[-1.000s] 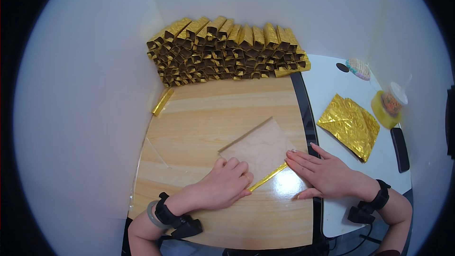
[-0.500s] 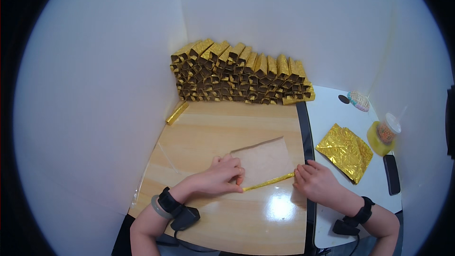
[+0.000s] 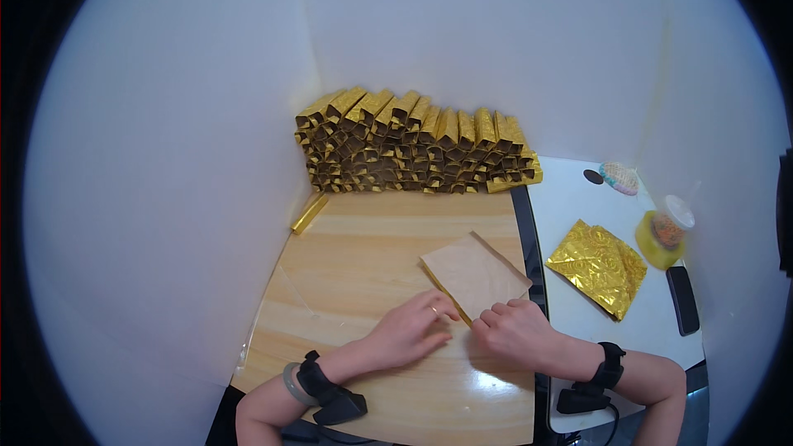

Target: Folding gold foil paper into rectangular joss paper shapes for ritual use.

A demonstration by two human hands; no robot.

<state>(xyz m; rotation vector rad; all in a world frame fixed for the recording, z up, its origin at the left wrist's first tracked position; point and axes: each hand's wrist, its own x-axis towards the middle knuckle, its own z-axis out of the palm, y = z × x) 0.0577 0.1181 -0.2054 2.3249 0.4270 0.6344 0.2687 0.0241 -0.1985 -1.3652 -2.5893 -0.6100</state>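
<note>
It looked like a small handcraft workstation, boxed in by plain pale walls (image 3: 479, 25) on the left, back and right. A wood-grain surface (image 3: 380, 235), with a part-folded sheet (image 3: 475, 268) on it, stood beside a white surface (image 3: 566, 194); many gold paper tubes (image 3: 413, 149) were stacked at the back, and gold paper (image 3: 599, 268) lay near a yellow roll (image 3: 652, 253). Home or workshop could not be told.

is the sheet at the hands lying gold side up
No, the sheet shows its plain beige face upward, with gold showing only along the edge nearest the left hand.
</note>
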